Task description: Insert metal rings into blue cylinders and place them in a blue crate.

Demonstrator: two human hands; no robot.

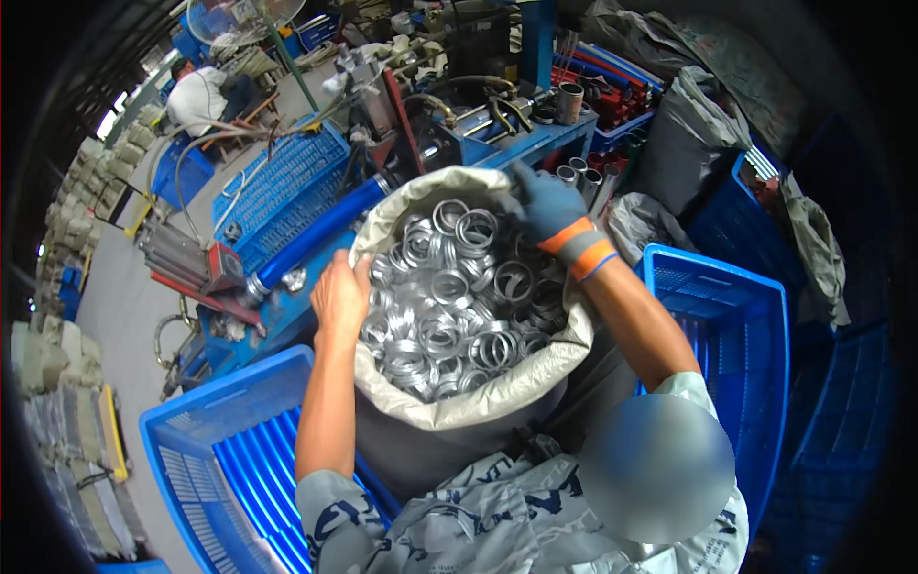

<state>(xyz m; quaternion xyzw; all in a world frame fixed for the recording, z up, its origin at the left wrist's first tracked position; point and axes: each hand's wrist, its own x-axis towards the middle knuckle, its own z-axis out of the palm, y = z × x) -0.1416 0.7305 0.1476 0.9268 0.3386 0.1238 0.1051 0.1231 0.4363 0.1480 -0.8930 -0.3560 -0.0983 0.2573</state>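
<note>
Holding the sack [457, 413] by its left rim is the left hand [342, 292]; the gloved right hand [552, 205] is at the far-right rim, grip unclear. Metal rings [406, 358] largely fill it, mouth unclosed.

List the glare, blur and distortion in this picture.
Head view: glare streaks along the blue tubes in the left crate, and glints on the metal rings; head view: a round blurred patch at lower right hides detail, and the gloved right hand looks slightly soft; head view: the right crate's edge bows, corners black.
</note>
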